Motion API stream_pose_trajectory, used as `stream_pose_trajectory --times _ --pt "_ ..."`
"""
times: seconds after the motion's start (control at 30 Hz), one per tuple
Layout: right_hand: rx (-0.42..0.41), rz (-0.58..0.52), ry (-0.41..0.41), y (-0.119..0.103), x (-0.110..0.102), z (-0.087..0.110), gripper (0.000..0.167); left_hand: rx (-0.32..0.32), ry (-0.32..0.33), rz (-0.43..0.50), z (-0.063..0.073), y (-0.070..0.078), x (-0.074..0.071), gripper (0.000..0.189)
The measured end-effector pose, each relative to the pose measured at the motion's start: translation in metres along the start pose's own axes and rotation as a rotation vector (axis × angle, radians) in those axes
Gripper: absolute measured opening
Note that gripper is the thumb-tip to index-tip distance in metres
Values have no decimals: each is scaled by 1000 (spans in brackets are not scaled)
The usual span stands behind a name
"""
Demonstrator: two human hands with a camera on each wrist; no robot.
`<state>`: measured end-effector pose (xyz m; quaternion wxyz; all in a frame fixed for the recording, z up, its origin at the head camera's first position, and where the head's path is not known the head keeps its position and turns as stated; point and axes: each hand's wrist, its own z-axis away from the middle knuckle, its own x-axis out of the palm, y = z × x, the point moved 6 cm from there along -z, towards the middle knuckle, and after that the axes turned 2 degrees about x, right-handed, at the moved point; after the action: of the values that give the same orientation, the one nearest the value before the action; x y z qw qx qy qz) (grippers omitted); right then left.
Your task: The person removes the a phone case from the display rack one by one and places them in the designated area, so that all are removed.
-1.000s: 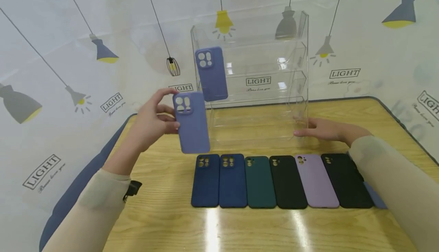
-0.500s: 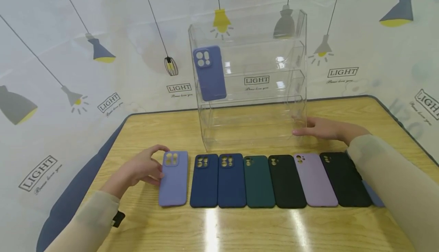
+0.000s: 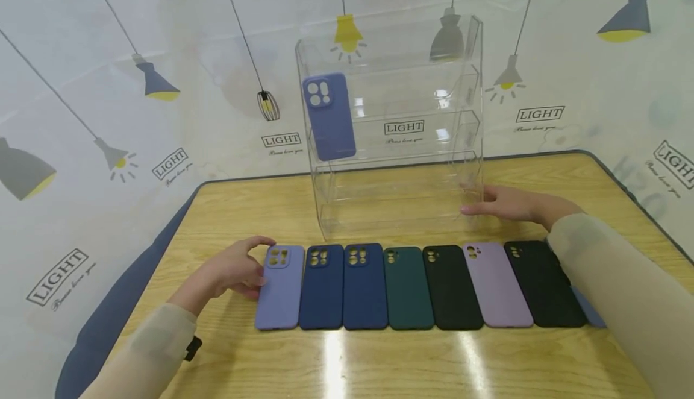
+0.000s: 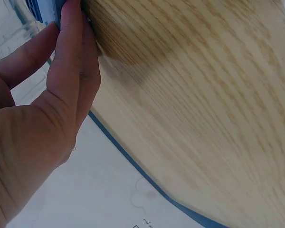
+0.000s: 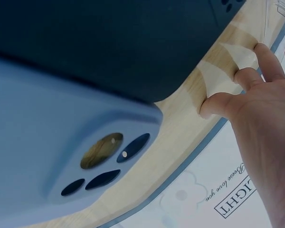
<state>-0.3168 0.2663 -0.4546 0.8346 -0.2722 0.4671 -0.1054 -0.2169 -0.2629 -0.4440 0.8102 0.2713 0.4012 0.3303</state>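
A lavender-blue phone case (image 3: 282, 296) lies at the left end of a row of phone cases on the wooden table. My left hand (image 3: 233, 271) holds it by the left edge and upper left corner; in the left wrist view the thumb and fingers pinch its edge. Beside it lie two dark blue phone cases (image 3: 322, 290), close together. My right hand (image 3: 512, 203) holds the lower right side of a clear tiered display stand (image 3: 401, 191), thumb in front and fingers partly behind the clear wall. Another blue-purple phone case (image 3: 333, 125) stands upright at the stand's upper left.
Rightward the row goes on with a green case (image 3: 409, 290), a black case (image 3: 454, 290), a lilac case (image 3: 500, 287) and a second black one. A blue case (image 5: 85, 142) lies at the right end, mostly under my right sleeve in the head view. A lamp-patterned backdrop (image 3: 217, 134) surrounds the table.
My left hand has brought the lavender-blue case down from before the stand to the table, then right and up against the dark blue case. The right hand stays at the stand.
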Motion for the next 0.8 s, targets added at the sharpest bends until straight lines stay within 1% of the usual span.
stream_pose_trajectory --times 0.4,0.67,0.8 --pt "7 -18 -21 0 1 1 100 38 -19 -94 4 6 6 88" --pt "-5 -7 -10 -1 0 1 97 25 -12 -156 2 7 8 85" --pt "-4 -8 -12 -1 0 2 98 14 -11 -190 1 9 8 84"
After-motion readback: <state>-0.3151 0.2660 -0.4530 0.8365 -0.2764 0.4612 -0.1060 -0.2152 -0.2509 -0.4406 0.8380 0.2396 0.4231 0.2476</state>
